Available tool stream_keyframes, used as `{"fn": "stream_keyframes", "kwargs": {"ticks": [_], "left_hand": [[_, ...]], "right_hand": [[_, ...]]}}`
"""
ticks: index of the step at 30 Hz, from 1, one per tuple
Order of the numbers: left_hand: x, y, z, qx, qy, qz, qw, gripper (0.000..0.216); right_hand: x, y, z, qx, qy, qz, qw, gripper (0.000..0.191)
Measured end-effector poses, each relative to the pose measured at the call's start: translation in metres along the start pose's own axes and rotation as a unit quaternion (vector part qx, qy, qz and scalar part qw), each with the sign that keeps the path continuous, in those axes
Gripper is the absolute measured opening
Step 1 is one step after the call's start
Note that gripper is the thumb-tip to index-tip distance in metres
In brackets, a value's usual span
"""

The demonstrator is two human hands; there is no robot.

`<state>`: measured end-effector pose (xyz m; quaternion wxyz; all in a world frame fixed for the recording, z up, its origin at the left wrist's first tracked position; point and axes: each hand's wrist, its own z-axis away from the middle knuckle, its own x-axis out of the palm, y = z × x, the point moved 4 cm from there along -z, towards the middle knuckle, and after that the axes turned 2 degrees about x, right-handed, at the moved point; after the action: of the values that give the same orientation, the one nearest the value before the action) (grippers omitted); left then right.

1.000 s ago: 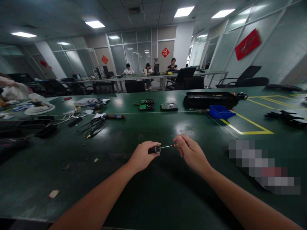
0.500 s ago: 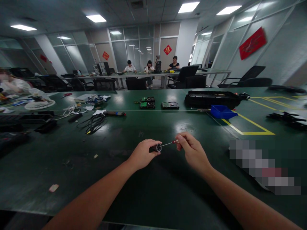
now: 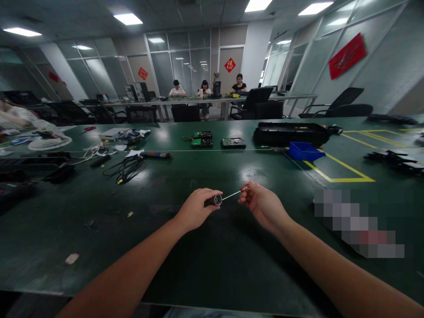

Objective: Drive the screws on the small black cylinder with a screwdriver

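Note:
My left hand (image 3: 195,207) is wrapped round a small dark cylinder with a silvery ring end (image 3: 217,200), held above the green table (image 3: 198,265). My right hand (image 3: 261,204) pinches the red handle of a thin screwdriver (image 3: 236,193). Its metal shaft slants down to the left, and its tip meets the open end of the cylinder. Both hands hover just above the table surface, close together.
Circuit boards (image 3: 202,141) and a hard drive (image 3: 233,142) lie at mid-table. A blue bin (image 3: 304,151) and long black case (image 3: 288,133) sit right, black cables (image 3: 124,170) and clutter left. Three people sit at a far desk; another person's sleeve shows at far left.
My right hand has tilted the screwdriver so its handle end sits higher. Both hands have shifted slightly upward in view as the camera moved.

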<state>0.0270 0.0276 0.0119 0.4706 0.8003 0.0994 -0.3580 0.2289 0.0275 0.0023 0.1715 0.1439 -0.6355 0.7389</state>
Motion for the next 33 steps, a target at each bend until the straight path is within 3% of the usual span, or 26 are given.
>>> {"fn": "stream_keyframes", "kwargs": {"ticks": [4,16,24,29,33], "left_hand": [[0.0,0.0,0.0,-0.013,0.0,-0.004,1.0,0.042],[0.002,-0.003,0.001,-0.002,0.004,0.001,1.0,0.042],[0.001,-0.001,0.0,-0.016,-0.005,-0.007,1.0,0.041],[0.001,0.0,0.0,-0.026,-0.008,-0.01,1.0,0.04],[0.0,-0.001,0.0,-0.028,-0.006,-0.011,1.0,0.041]], "right_hand": [[-0.004,-0.003,0.0,-0.047,0.025,0.017,0.998,0.032],[0.003,-0.009,0.007,-0.15,-0.007,0.194,0.969,0.033],[0.003,-0.026,0.016,-0.189,0.003,0.382,0.904,0.031],[0.006,-0.025,0.02,-0.212,-0.025,0.387,0.897,0.014],[0.008,-0.023,0.021,-0.194,-0.036,0.398,0.896,0.017]]}}
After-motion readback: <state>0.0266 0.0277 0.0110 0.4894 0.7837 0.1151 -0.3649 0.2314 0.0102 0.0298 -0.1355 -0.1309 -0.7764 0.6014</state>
